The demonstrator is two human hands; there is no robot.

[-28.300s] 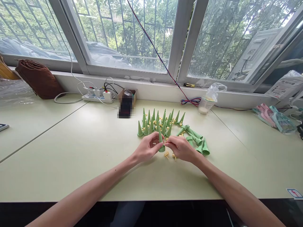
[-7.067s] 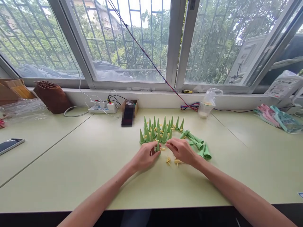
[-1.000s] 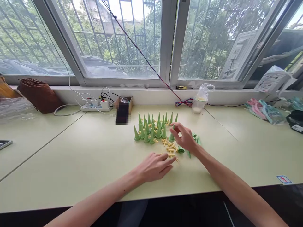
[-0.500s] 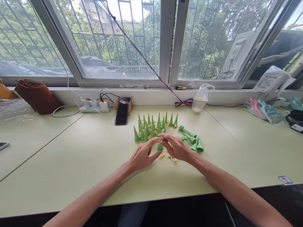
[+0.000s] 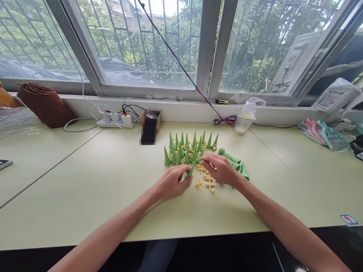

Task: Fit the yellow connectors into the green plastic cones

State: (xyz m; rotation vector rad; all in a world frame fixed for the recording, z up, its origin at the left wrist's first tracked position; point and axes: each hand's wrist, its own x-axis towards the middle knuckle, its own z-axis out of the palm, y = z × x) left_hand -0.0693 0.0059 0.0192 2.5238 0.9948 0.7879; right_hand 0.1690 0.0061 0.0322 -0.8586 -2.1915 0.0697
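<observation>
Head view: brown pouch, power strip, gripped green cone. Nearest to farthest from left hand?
1. Green cone: between the left hand's thumb and fingers.
2. Power strip: back of table, left of hand.
3. Brown pouch: farther left.

I can't make out a single word. The white plastic packet [image 5: 336,96] at the far right carries print too small to read. On the near right edge of the pale green table [image 5: 283,204], a white sticker [image 5: 348,219] with a blue border bears a red mark I can't decipher. A black object [image 5: 356,142]'s white label [image 5: 360,155] is equally illegible.
</observation>
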